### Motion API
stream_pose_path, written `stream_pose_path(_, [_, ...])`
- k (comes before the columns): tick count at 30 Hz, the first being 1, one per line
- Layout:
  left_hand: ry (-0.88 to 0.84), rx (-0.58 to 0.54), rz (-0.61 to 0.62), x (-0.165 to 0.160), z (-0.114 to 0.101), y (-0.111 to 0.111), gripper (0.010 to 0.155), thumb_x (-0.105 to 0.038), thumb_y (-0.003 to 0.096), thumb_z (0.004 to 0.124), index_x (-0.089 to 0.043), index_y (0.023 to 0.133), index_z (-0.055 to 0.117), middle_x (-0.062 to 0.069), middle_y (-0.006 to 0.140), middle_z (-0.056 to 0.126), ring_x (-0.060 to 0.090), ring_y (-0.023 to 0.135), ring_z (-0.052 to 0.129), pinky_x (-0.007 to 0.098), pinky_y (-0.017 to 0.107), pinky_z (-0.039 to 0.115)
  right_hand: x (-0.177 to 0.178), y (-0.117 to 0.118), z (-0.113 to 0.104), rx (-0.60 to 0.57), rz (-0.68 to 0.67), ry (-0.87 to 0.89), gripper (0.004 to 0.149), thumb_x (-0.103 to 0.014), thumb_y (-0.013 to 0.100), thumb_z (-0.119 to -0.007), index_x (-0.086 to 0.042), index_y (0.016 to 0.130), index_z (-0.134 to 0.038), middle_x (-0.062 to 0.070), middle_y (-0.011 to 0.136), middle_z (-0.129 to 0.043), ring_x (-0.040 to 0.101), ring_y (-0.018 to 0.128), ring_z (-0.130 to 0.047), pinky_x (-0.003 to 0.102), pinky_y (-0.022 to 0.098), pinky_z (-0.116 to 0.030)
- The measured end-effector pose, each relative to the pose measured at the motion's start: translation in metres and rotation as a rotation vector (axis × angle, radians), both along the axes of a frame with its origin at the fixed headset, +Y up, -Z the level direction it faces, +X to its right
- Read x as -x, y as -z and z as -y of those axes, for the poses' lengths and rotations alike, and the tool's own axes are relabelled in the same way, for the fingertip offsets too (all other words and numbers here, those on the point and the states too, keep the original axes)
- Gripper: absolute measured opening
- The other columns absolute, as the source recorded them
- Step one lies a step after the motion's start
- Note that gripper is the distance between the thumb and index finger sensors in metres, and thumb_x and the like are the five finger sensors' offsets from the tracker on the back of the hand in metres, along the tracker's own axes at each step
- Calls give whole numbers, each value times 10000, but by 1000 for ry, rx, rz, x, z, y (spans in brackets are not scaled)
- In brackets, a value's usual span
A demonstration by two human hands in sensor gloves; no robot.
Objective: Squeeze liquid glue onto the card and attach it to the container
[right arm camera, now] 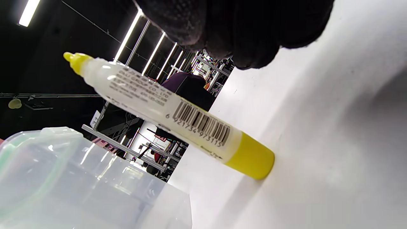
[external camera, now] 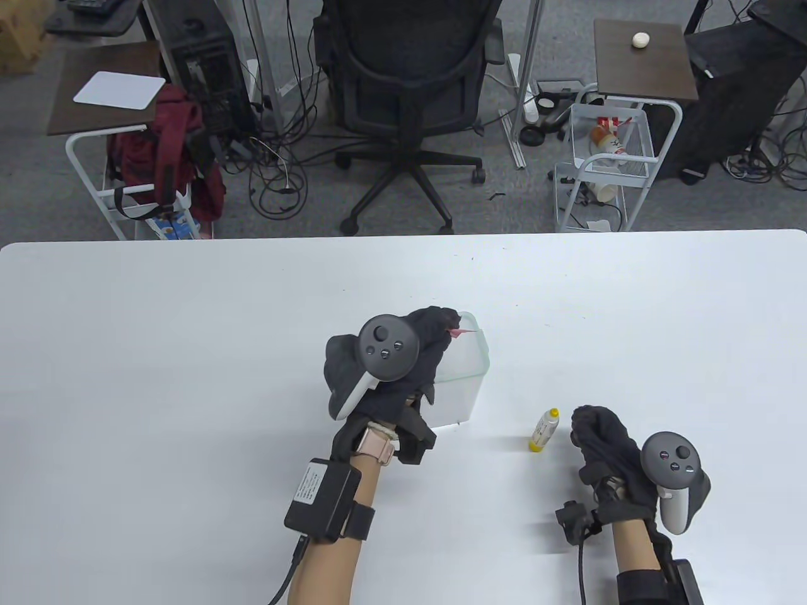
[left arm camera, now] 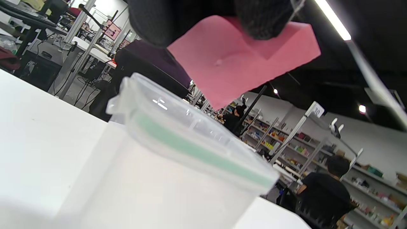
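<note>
My left hand [external camera: 449,329] pinches a pink card [external camera: 464,331] and holds it just above the lid of a clear plastic container [external camera: 470,384] with a green seal. In the left wrist view the card [left arm camera: 235,63] hangs from my gloved fingers [left arm camera: 264,19] over the container's rim [left arm camera: 190,149], not touching it. A small glue bottle [external camera: 544,430] with yellow cap and base stands upright on the table, right of the container. My right hand [external camera: 589,428] rests beside it, apart from it. In the right wrist view the bottle [right arm camera: 171,124] stands free below my fingers [right arm camera: 241,28].
The white table [external camera: 189,353] spreads wide on both sides. Beyond its far edge are an office chair [external camera: 410,94], a wire cart [external camera: 605,157] and two side tables. The container also shows in the right wrist view [right arm camera: 63,184].
</note>
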State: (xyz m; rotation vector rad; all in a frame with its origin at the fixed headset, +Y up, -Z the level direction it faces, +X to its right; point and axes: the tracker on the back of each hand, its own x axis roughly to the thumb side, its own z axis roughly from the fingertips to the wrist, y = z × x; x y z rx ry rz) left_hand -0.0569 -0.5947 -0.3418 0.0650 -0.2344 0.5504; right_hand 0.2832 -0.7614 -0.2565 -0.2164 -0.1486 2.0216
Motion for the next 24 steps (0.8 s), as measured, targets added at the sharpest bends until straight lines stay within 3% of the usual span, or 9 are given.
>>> stream_pose_path(13, [57, 162, 213, 2, 17, 19, 458, -442, 477, 712, -422, 934, 740, -152, 1075, 761, 132, 1095, 684, 321, 862, 562, -10, 2, 2, 11, 13, 36, 356, -220, 590, -681, -106, 926, -666, 179, 923, -719, 387, 736, -823, 516, 587, -722])
stream_pose_path(24, [177, 129, 245, 5, 17, 21, 405, -395, 468, 773, -439, 871, 785, -222, 1090, 725, 66, 1117, 655, 264, 867, 554, -6, 3, 4, 2, 24, 28, 353, -221, 589, -682, -112, 924, -667, 178, 922, -720, 387, 736, -824, 517, 588, -723])
